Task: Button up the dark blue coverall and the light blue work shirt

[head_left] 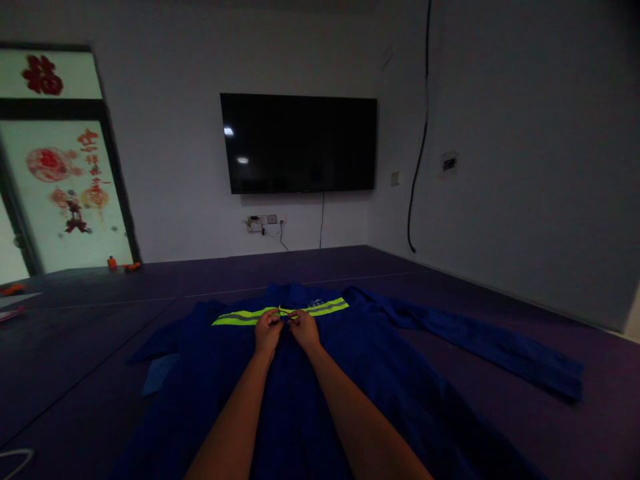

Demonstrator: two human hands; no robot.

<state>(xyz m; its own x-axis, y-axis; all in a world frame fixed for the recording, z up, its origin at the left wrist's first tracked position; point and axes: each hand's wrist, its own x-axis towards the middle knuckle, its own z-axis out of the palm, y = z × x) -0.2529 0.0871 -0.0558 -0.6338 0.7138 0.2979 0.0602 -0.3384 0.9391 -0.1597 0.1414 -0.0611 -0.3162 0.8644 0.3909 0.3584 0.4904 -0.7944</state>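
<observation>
A blue work jacket (400, 353) lies spread out front side up, with its sleeve on the right stretched away to the side. Across its chest runs a yellow-green reflective stripe (237, 318), and white lettering sits just above it. My left hand (269, 330) pinches the jacket's front edge at the middle of the stripe. Close beside it, my right hand (304, 328) pinches the facing edge, fingertips nearly meeting the left ones. Any button or fastener between the fingers is too small and dark to make out.
The jacket rests on a dark purple surface (500, 300) with seams. Small orange objects (113, 263) stand near the glass door at the left. A white cable (20, 453) is at the lower left. A television (300, 143) hangs on the far wall, and a black cable (423, 147) dangles at the right.
</observation>
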